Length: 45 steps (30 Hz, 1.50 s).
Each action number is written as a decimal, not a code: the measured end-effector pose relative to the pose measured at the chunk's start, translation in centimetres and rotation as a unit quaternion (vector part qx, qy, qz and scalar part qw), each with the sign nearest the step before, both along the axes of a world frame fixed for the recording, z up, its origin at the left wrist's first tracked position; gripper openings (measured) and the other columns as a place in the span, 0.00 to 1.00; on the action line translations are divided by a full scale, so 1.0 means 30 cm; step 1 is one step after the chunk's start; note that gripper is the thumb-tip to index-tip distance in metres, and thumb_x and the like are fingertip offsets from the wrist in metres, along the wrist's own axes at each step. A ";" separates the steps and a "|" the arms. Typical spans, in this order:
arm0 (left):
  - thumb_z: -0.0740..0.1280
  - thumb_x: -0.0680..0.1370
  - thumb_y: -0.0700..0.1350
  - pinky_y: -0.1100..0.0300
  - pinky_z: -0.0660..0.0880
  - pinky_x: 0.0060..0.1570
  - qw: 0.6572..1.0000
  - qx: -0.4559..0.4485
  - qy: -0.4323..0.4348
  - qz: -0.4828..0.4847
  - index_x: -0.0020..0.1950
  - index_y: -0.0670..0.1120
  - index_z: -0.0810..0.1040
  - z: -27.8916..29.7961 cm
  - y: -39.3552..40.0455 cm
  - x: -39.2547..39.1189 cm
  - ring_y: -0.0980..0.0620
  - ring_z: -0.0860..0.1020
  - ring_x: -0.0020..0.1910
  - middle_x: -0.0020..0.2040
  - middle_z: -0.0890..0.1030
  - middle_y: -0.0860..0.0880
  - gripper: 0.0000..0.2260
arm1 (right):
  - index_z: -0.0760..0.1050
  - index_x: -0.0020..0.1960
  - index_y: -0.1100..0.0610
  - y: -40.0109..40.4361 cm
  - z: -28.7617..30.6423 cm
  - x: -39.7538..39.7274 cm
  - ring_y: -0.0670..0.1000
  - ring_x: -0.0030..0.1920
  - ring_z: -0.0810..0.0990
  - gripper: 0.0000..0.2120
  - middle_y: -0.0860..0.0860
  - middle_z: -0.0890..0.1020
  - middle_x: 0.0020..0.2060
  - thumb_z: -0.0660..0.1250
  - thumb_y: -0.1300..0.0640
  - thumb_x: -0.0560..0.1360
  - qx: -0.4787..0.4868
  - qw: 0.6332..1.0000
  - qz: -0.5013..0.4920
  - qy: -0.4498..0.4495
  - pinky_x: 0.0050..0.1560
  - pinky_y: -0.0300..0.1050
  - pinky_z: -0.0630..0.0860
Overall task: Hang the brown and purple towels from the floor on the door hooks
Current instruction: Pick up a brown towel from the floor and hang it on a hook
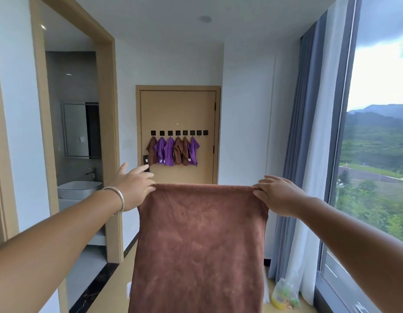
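Bare, sleeveless forearms; a silver bangle (119, 199) (plain, smooth) circles the left wrist

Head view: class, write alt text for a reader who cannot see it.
Both hands, left and right, hold a brown towel spread by its top corners. Ahead, a door has six towels hung and two hooks free.

No legible text, label, brand or number anywhere; white tags on hung towels (173, 151) unreadable

A white washbasin (79, 188) with a faucet (91, 171) stood beyond the left doorway; a mirror (75, 130) hung above it; blue-grey curtains (302, 154) flanked the window (376, 136); a plastic bag (284, 294) lay beneath.
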<state>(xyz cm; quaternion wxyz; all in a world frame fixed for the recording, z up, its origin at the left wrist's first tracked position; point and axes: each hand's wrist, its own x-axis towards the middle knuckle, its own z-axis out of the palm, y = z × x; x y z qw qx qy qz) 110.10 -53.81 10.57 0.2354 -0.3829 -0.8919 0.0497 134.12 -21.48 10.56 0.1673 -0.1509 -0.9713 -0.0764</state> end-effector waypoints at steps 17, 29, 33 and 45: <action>0.48 0.84 0.52 0.40 0.40 0.72 0.999 -0.038 -0.022 -0.003 0.69 0.60 0.69 -0.114 0.323 -0.851 0.56 0.47 0.77 0.75 0.62 0.59 0.18 | 0.72 0.67 0.44 0.335 -0.100 -0.821 0.49 0.74 0.59 0.22 0.41 0.74 0.64 0.45 0.43 0.83 -0.023 0.999 -0.002 -0.034 0.74 0.50 0.56; 0.46 0.84 0.52 0.40 0.42 0.73 0.998 -0.031 -0.039 0.026 0.68 0.59 0.71 -0.093 0.823 -1.417 0.57 0.48 0.77 0.73 0.64 0.61 0.18 | 0.70 0.69 0.43 0.889 -0.069 -1.454 0.48 0.76 0.55 0.21 0.40 0.71 0.68 0.45 0.43 0.83 -0.038 0.999 0.021 -0.020 0.75 0.48 0.53; 0.47 0.84 0.52 0.40 0.43 0.73 0.999 -0.011 -0.036 0.031 0.69 0.58 0.70 -0.060 0.968 -1.561 0.57 0.48 0.76 0.72 0.65 0.62 0.18 | 0.71 0.68 0.43 1.048 -0.040 -1.638 0.48 0.76 0.55 0.21 0.39 0.72 0.68 0.45 0.44 0.83 -0.043 0.999 0.030 -0.011 0.74 0.48 0.54; 0.46 0.84 0.53 0.42 0.41 0.74 0.996 -0.047 -0.052 0.047 0.73 0.58 0.66 -0.136 1.273 -2.105 0.58 0.47 0.77 0.75 0.61 0.59 0.19 | 0.75 0.60 0.49 1.353 -0.152 -2.183 0.48 0.75 0.57 0.22 0.43 0.77 0.60 0.46 0.43 0.82 -0.058 0.997 0.033 -0.050 0.72 0.48 0.58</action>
